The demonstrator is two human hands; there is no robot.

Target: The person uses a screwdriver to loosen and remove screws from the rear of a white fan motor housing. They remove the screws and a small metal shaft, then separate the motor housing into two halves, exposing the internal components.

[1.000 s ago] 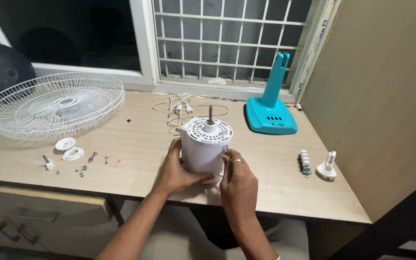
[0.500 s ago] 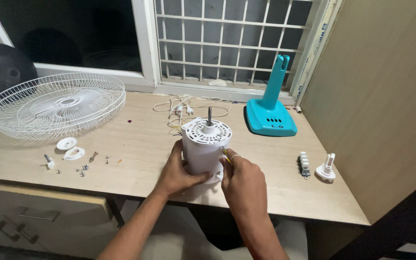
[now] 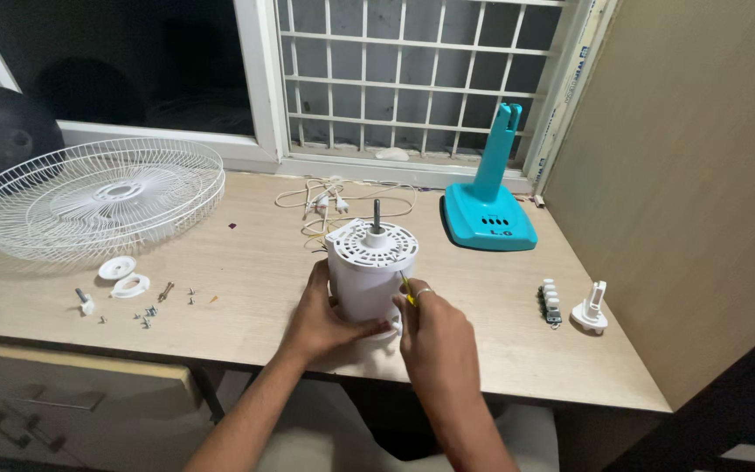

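Both hands grip the white fan motor housing (image 3: 369, 273) on the bench (image 3: 246, 262).
Left hand (image 3: 325, 319) fingers stay wrapped round it; right hand (image 3: 434, 336) has slid closer, fingers pinching a yellow wire (image 3: 406, 288).

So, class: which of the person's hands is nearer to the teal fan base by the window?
Right. The right hand rests on the white motor housing's right side, the side facing the teal fan base. The left hand grips the housing's far side, further from it.

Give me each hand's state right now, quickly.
Left hand: closed around the side of the white fan motor housing.
Right hand: against the housing's right side, pinching something thin and yellow; exact grip cannot be told.
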